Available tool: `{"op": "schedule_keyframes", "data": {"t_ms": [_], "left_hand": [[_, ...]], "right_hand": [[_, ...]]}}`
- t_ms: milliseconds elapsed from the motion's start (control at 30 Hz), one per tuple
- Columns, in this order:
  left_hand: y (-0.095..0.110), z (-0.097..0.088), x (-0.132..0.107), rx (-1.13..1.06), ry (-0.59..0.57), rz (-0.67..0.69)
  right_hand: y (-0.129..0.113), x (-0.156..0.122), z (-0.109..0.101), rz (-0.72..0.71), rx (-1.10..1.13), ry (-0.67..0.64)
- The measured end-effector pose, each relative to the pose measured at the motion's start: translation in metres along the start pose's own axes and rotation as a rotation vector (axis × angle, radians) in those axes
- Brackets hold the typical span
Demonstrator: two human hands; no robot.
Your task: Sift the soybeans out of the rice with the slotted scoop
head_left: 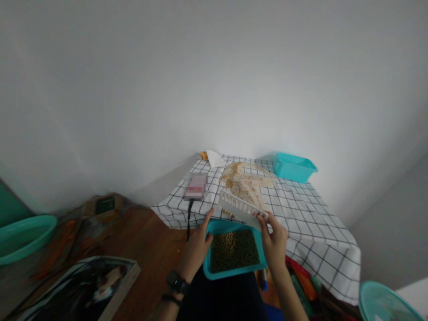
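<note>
A white slotted plastic basket (241,207) is tilted up on edge over a teal tray (214,226) filled with small green-yellow beans (234,250). My left hand (197,249) is closed on the basket's left end and also touches the tray's left rim. My right hand (274,243) is closed on the basket's right end. A black watch sits on my left wrist. Behind the basket, a pile of pale beans (245,182) lies spread on the checked cloth (301,209).
An empty teal bin (294,166) stands at the back right of the cloth. A blurred small device (195,186) with a black cord lies at the cloth's left. Teal basins sit at far left (23,236) and bottom right (384,303). Bright packets (302,281) lie to my right.
</note>
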State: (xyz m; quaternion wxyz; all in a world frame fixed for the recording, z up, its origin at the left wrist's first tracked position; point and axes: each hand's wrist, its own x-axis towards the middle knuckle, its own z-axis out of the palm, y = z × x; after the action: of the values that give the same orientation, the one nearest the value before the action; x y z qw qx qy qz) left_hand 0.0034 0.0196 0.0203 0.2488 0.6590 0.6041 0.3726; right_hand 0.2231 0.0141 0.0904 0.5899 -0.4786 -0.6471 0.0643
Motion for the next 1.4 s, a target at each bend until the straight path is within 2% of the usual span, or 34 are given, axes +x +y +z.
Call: {"op": "schedule_keyframes", "data": {"t_ms": [467, 833, 967, 1400], "left_hand": [[0.0033, -0.0001, 0.0014, 0.042, 0.005, -0.029], [0.0056, -0.0014, 0.0005, 0.055, -0.007, -0.058], [0.0032, -0.0001, 0.0009, 0.013, 0.005, -0.02], [0.0054, -0.0011, 0.0003, 0.011, -0.007, -0.03]], "right_hand": [[-0.0002, -0.0016, 0.0002, 0.011, -0.006, -0.032], [-0.0009, -0.0016, -0.0007, 0.003, -0.019, -0.003], [-0.0028, -0.0012, -0.0004, 0.001, -0.016, -0.021], [0.0036, -0.0038, 0.0014, 0.009, -0.024, -0.049]]}}
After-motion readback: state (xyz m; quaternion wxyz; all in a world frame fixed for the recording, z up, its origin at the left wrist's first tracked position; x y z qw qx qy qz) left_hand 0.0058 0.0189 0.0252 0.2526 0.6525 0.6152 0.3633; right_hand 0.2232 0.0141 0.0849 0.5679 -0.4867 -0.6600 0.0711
